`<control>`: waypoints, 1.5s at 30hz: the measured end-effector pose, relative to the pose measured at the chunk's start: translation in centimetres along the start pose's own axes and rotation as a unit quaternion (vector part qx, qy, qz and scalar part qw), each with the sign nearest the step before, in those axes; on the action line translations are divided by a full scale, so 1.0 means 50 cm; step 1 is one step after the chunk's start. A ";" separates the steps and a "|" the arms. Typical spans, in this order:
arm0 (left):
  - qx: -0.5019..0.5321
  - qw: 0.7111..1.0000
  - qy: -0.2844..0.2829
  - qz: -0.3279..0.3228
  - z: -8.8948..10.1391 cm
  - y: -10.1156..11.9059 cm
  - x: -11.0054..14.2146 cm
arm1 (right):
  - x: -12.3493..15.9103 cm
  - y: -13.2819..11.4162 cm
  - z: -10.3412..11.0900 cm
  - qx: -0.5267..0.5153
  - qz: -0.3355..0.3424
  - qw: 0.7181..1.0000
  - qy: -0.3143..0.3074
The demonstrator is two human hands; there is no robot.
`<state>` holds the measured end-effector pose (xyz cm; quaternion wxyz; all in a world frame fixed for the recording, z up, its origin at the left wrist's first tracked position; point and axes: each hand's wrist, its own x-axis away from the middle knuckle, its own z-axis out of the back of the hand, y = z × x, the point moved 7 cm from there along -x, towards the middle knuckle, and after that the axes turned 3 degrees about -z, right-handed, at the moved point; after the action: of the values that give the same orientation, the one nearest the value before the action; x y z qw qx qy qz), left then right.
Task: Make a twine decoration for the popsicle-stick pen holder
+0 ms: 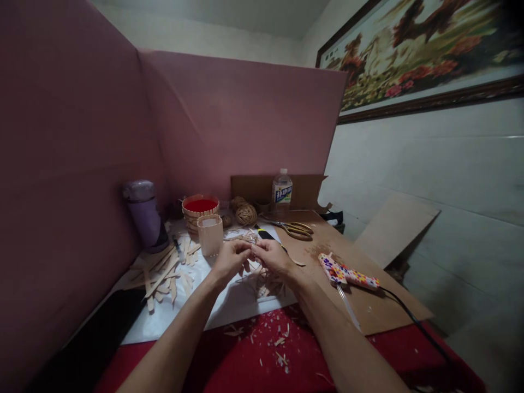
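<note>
My left hand (234, 258) and my right hand (272, 255) meet fingertip to fingertip above the white sheet (216, 311). The fingers of both are pinched together; whatever is between them is too small or hidden to make out. Just beyond the left hand stands a small cup-shaped holder (210, 238) faced with upright wooden sticks. A larger stick-covered container (200, 212) with a red inside is behind it. A black and yellow utility knife (266, 234) lies just past my right hand. Wood scraps (269, 284) are heaped below the hands.
Wooden craft sticks (164, 275) and a purple bottle (146, 218) are at left. At the back are twine balls (245, 213), golden-handled scissors (297, 229) and a clear bottle (282, 191). A patterned glue gun (346, 274) with its cord lies on cardboard (380, 311) at right.
</note>
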<state>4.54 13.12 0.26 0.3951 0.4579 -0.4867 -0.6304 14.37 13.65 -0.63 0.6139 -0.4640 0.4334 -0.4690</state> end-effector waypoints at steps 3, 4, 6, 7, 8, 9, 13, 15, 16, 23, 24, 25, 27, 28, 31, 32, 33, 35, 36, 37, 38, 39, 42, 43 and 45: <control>-0.047 0.999 0.003 -0.011 0.002 -0.003 -0.003 | 0.003 0.000 0.003 0.023 0.004 1.000 -0.011; -0.067 0.998 0.005 -0.015 0.005 -0.005 -0.005 | 0.003 0.000 0.005 0.034 0.003 0.999 -0.011; -0.106 0.994 0.008 -0.028 0.009 -0.009 -0.010 | 0.004 -0.001 0.009 0.060 0.005 0.998 -0.008; -0.123 0.992 0.011 -0.035 0.011 -0.010 -0.011 | 0.004 -0.002 0.011 0.075 0.008 0.997 -0.006; -0.136 0.990 0.014 -0.042 0.013 -0.011 -0.013 | 0.004 -0.003 0.012 0.089 0.010 0.996 -0.004; -0.146 0.988 0.017 -0.046 0.015 -0.012 -0.013 | 0.005 -0.005 0.012 0.104 0.012 0.995 -0.001; -0.137 0.990 0.030 -0.024 0.022 -0.016 -0.012 | 0.008 -0.006 0.006 0.121 0.000 0.992 -0.017; -0.111 0.993 0.034 0.001 0.023 -0.017 -0.010 | 0.009 -0.002 0.002 0.102 -0.012 0.994 -0.032; -0.094 0.995 0.034 0.015 0.023 -0.017 -0.008 | 0.008 -0.001 0.003 0.096 -0.013 0.995 -0.034; -0.009 0.997 0.010 0.078 0.013 -0.020 0.001 | 0.002 -0.007 0.019 0.197 0.052 0.979 -0.006; -0.005 0.997 0.003 0.083 0.012 -0.022 0.002 | 0.003 -0.011 0.022 0.221 0.068 0.973 0.005; -0.001 0.996 -0.004 0.088 0.011 -0.024 0.002 | 0.004 -0.016 0.024 0.244 0.081 0.966 0.017; 0.006 0.995 -0.014 0.097 0.009 -0.029 0.004 | 0.006 -0.023 0.028 0.281 0.096 0.954 0.035; 0.010 0.995 -0.015 0.101 0.009 -0.032 0.004 | 0.007 -0.024 0.028 0.293 0.096 0.951 0.038; 0.024 0.993 -0.006 0.111 0.012 -0.037 0.003 | 0.004 -0.022 0.033 0.308 0.080 0.947 0.044; 0.025 0.993 -0.001 0.112 0.013 -0.038 0.002 | 0.004 -0.022 0.035 0.310 0.076 0.946 0.050; 0.023 0.993 0.004 0.113 0.014 -0.040 0.001 | 0.003 -0.022 0.038 0.312 0.074 0.945 0.058; 0.007 0.994 0.019 0.108 0.019 -0.044 -0.004 | 0.004 -0.026 0.042 0.315 0.079 0.943 0.078; -0.007 0.995 0.028 0.100 0.023 -0.045 -0.007 | 0.005 -0.029 0.043 0.315 0.086 0.941 0.086; -0.023 0.995 0.039 0.089 0.027 -0.047 -0.010 | 0.008 -0.033 0.043 0.319 0.092 0.939 0.092; -0.040 0.995 0.050 0.075 0.031 -0.047 -0.013 | 0.010 -0.036 0.042 0.326 0.096 0.936 0.093; -0.057 0.995 0.059 0.059 0.035 -0.047 -0.015 | 0.013 -0.039 0.040 0.336 0.097 0.932 0.090; -0.100 0.992 0.075 0.019 0.043 -0.042 -0.018 | 0.022 -0.042 0.030 0.375 0.086 0.921 0.063; -0.112 0.991 0.077 0.011 0.044 -0.040 -0.018 | 0.025 -0.043 0.029 0.387 0.083 0.916 0.059; -0.132 0.988 0.076 0.001 0.043 -0.035 -0.016 | 0.029 -0.046 0.029 0.405 0.088 0.908 0.067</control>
<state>2.60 14.81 -1.07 0.4887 0.4474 -0.3686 -0.6520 15.66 12.18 1.79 0.7573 -0.1031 0.2858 -0.5780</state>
